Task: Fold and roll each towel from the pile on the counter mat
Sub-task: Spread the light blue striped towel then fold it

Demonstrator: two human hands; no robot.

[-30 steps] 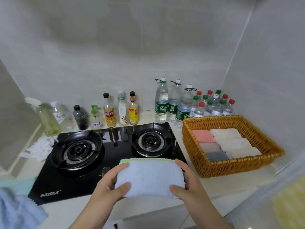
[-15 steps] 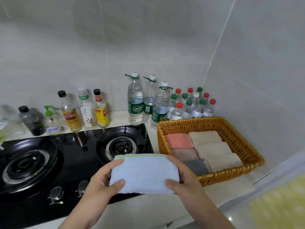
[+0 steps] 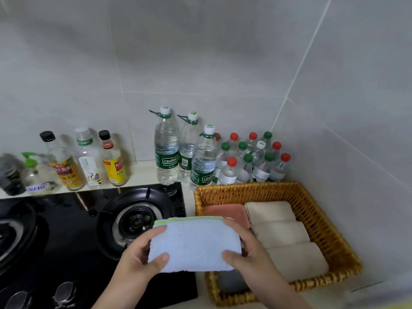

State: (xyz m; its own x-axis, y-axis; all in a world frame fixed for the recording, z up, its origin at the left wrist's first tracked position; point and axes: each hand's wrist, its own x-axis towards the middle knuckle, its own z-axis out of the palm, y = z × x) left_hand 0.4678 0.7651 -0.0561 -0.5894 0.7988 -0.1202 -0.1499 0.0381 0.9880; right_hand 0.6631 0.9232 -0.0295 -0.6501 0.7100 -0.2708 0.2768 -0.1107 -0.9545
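A folded light-blue towel [image 3: 194, 244] with a green stripe along its far edge is held in the air over the stove's right edge and the basket's left rim. My left hand [image 3: 140, 257] grips its left end, thumb on top. My right hand [image 3: 247, 253] grips its right end the same way. To the right stands a wicker basket [image 3: 323, 228] holding rolled towels: a pink one [image 3: 225, 211], three cream ones [image 3: 281, 233] and a grey one [image 3: 231, 281] partly hidden under the blue towel.
A black gas stove [image 3: 89, 230] with two burners fills the left. Sauce bottles [image 3: 66, 161] and several water bottles [image 3: 167, 150] line the back wall. The tiled side wall stands close on the basket's right.
The view has swung right and both hands have carried the blue towel right, from over the stove to the basket's left rim. The towel pile at the left has left the view.
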